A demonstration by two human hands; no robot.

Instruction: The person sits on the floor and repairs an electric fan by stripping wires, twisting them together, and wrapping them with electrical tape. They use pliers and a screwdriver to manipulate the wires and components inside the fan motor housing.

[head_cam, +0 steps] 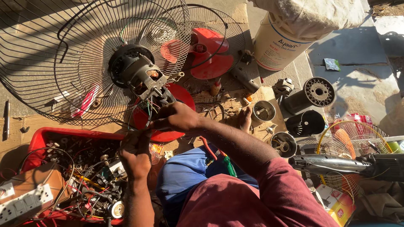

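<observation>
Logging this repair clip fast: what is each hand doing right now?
Left hand: closed on thin wires.
Right hand: closed around the wires below the fan motor.

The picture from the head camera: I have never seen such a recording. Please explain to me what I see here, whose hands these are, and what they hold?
There is one picture, taken by a camera worn on a person's head, looking down at their own arms, lap and the ground. No machine is working here, only two bare hands. The right hand grips the thin coloured wires that come out of a fan motor, which sits in a large black wire fan guard. The left hand is closed just below, but what it holds is hidden. Around them lie red fan blades, a red tray full of small parts, a white power strip, metal motor parts and a white bucket.
</observation>
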